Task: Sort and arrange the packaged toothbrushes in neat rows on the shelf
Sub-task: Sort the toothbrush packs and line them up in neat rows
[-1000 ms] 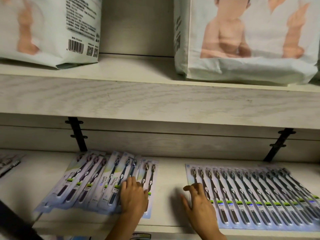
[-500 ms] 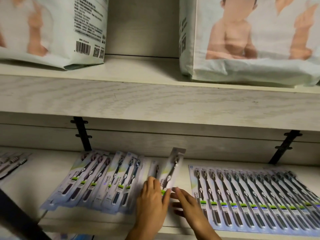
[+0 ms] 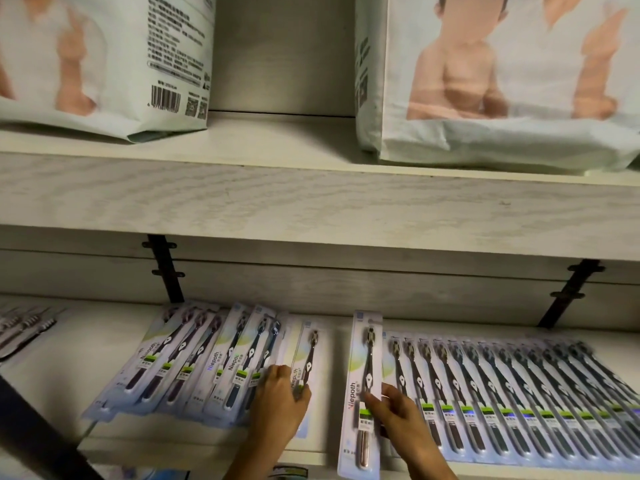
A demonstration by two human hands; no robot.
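Pinches one toothbrush pack (image 3: pixel 364 372) low on its card with the right hand (image 3: pixel 398 415); holds it parallel to the neat row (image 3: pixel 519 393) on the shelf (image 3: pixel 86 344), at the left end, likely to extend the overlap; rests the left hand (image 3: pixel 278 405) on the fanned pile (image 3: pixel 194 362), probably steadying it; cannot tell whether gripping or pressing.

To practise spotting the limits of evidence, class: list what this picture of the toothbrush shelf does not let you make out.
Head view:
Left hand: gripping or pressing the left pile? Its own back hides that.
Right row: end cut off by right frame edge.
Bag print: too small, blurred.
Single pack: right hand covers part of its label.
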